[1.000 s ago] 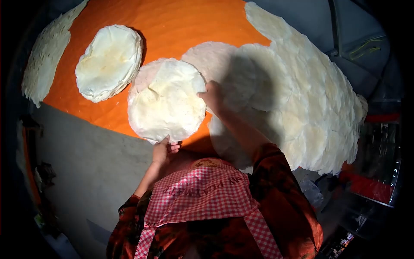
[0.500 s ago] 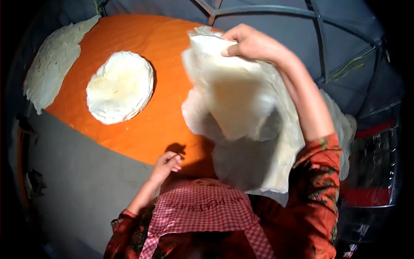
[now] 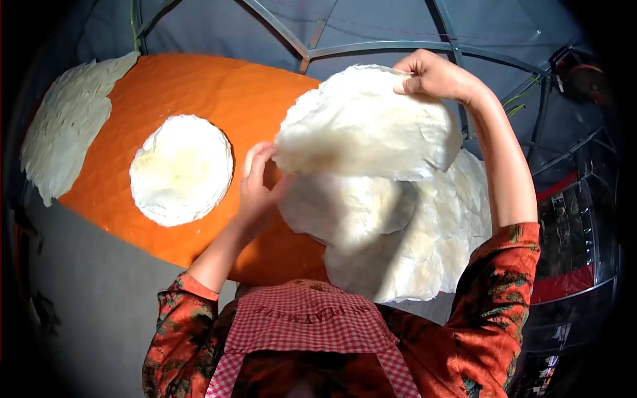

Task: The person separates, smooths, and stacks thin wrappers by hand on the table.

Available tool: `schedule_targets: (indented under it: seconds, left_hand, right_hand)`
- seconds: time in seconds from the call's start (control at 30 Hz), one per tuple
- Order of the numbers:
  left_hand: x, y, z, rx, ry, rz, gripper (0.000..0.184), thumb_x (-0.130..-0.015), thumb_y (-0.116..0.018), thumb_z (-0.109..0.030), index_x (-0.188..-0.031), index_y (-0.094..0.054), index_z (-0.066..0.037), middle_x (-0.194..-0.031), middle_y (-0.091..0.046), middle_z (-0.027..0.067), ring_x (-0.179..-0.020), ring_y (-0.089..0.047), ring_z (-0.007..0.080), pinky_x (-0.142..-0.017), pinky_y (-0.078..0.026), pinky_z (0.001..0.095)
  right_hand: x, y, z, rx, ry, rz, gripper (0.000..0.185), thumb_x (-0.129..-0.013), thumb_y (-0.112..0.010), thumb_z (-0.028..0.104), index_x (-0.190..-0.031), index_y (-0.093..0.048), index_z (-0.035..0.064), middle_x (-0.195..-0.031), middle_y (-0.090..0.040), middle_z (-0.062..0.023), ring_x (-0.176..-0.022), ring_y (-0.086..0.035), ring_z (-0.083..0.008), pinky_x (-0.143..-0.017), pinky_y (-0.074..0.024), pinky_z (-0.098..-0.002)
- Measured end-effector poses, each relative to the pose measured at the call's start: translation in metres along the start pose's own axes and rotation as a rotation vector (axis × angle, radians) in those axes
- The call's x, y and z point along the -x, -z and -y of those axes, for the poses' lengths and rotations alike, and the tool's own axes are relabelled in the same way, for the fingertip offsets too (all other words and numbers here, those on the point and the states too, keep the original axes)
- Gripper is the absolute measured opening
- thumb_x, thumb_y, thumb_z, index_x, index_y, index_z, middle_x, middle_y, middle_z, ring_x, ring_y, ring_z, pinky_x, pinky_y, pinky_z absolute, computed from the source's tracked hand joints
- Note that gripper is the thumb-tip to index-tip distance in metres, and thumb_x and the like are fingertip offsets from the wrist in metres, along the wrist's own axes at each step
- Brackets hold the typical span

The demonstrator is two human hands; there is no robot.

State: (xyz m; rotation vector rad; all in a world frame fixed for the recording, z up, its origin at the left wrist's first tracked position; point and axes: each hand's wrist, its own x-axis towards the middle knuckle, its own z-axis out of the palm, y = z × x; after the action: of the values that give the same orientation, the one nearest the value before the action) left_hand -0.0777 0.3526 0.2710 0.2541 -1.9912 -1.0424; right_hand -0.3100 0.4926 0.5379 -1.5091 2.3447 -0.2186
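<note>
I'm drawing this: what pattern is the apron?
The apron has red and white checks, clearest in the head view.

Table (image 3: pixel 265 106) before person (image 3: pixel 312 318). Layered batch of sheets (image 3: pixel 70 126) on its left end; stack (image 3: pixel 180 171) left of centre; overlapping spread (image 3: pixel 431 255) at right. Lifted sheet (image 3: pixel 371 123) above spread, left hand (image 3: pixel 255 189) at its left edge, right hand (image 3: pixel 438 76) at its far right edge. Metal frame (image 3: pixel 371 47) behind table.

Apron bib (image 3: pixel 306 325): "PLAYM…", rest illeg.
</note>
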Motion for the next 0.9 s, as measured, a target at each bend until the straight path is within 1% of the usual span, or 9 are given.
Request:
schedule_targets:
  seconds: [0.13,0.23,0.33,0.4,0.57,0.6,0.73,0.83,0.9]
  left_hand:
    - [-0.010,-0.015,-0.009,0.338,0.092,0.033,0.073,-0.078,-0.071,-0.004,-0.137,-0.028,-0.001,-0.134,-0.040,0.0150,-0.123,-0.045,0.0275,-0.104,-0.038,0.0385]
    - [-0.008,-0.025,0.007,0.623,0.168,0.062,0.068,-0.078,-0.072,-0.002,-0.133,-0.031,0.001,-0.135,-0.039,0.0159,-0.122,-0.046,0.0276,-0.103,-0.039,0.0387]
    - [-0.002,-0.031,0.020,0.642,-0.011,-0.104,0.063,-0.077,-0.072,0.000,-0.128,-0.035,-0.001,-0.131,-0.044,0.0182,-0.119,-0.048,0.0309,-0.100,-0.042,0.0386]
    - [-0.004,-0.030,0.036,0.424,-0.173,-0.118,0.064,-0.077,-0.071,0.003,-0.128,-0.032,-0.003,-0.132,-0.041,0.0195,-0.120,-0.048,0.0306,-0.099,-0.042,0.0406]
    - [-0.004,0.002,0.026,0.081,-0.435,-0.139,0.061,-0.075,-0.074,0.003,-0.123,-0.038,-0.006,-0.129,-0.042,0.0214,-0.118,-0.048,0.0383,-0.096,-0.043,0.0465]
    - [-0.009,0.003,0.033,0.111,-0.353,-0.143,0.048,-0.073,-0.076,-0.003,-0.113,-0.049,-0.005,-0.131,-0.043,0.0239,-0.114,-0.050,0.0403,-0.085,-0.051,0.0424]
    - [-0.018,0.009,0.040,0.189,-0.395,-0.077,0.047,-0.074,-0.075,-0.003,-0.114,-0.050,-0.005,-0.131,-0.043,0.0246,-0.113,-0.050,0.0412,-0.086,-0.050,0.0435]
    - [-0.024,0.015,0.039,0.309,-0.309,-0.003,0.050,-0.073,-0.076,-0.004,-0.116,-0.051,-0.007,-0.128,-0.047,0.0222,-0.114,-0.050,0.0409,-0.084,-0.051,0.0435]
    - [-0.024,0.017,0.040,0.441,-0.225,-0.095,0.046,-0.073,-0.076,-0.003,-0.112,-0.052,-0.008,-0.123,-0.050,0.0202,-0.112,-0.051,0.0396,-0.081,-0.051,0.0430]
  right_hand:
    - [0.020,-0.006,0.008,-0.096,0.023,0.052,0.010,-0.085,-0.062,0.006,-0.088,-0.066,-0.0032,-0.071,-0.060,0.0024,-0.065,-0.051,-0.0064,-0.061,-0.0454,-0.0257]
    - [0.044,-0.013,0.031,-0.154,-0.047,0.085,0.011,-0.085,-0.062,0.006,-0.088,-0.065,-0.0042,-0.071,-0.061,0.0018,-0.066,-0.052,-0.0064,-0.062,-0.0455,-0.0259]
    - [0.053,-0.020,0.037,-0.194,-0.077,0.075,0.014,-0.083,-0.064,0.008,-0.084,-0.064,-0.0051,-0.068,-0.060,0.0006,-0.064,-0.051,-0.0073,-0.061,-0.0448,-0.0272]
    - [0.046,-0.017,0.029,-0.216,-0.047,0.091,0.016,-0.082,-0.065,0.010,-0.080,-0.062,-0.0051,-0.065,-0.058,0.0002,-0.062,-0.050,-0.0076,-0.060,-0.0442,-0.0276]
    - [0.057,-0.020,0.052,-0.443,-0.222,0.072,0.014,-0.081,-0.068,0.004,-0.091,-0.068,-0.0066,-0.076,-0.067,-0.0021,-0.070,-0.056,-0.0070,-0.066,-0.0475,-0.0246]
    - [0.042,-0.022,0.053,-0.454,-0.217,0.083,0.014,-0.081,-0.068,0.004,-0.091,-0.068,-0.0069,-0.076,-0.067,-0.0018,-0.070,-0.056,-0.0067,-0.066,-0.0475,-0.0245]
    - [0.032,-0.029,0.067,-0.375,-0.183,0.119,0.011,-0.081,-0.067,0.004,-0.083,-0.063,-0.0067,-0.069,-0.061,-0.0009,-0.067,-0.051,-0.0055,-0.062,-0.0453,-0.0253]
    - [0.023,-0.033,0.084,-0.315,-0.175,0.144,0.012,-0.080,-0.066,0.003,-0.077,-0.058,-0.0053,-0.062,-0.051,-0.0023,-0.064,-0.045,-0.0065,-0.058,-0.0412,-0.0268]
    - [0.021,-0.033,0.088,-0.306,-0.179,0.173,0.013,-0.079,-0.066,0.002,-0.076,-0.056,-0.0050,-0.062,-0.047,-0.0037,-0.063,-0.042,-0.0074,-0.057,-0.0385,-0.0269]
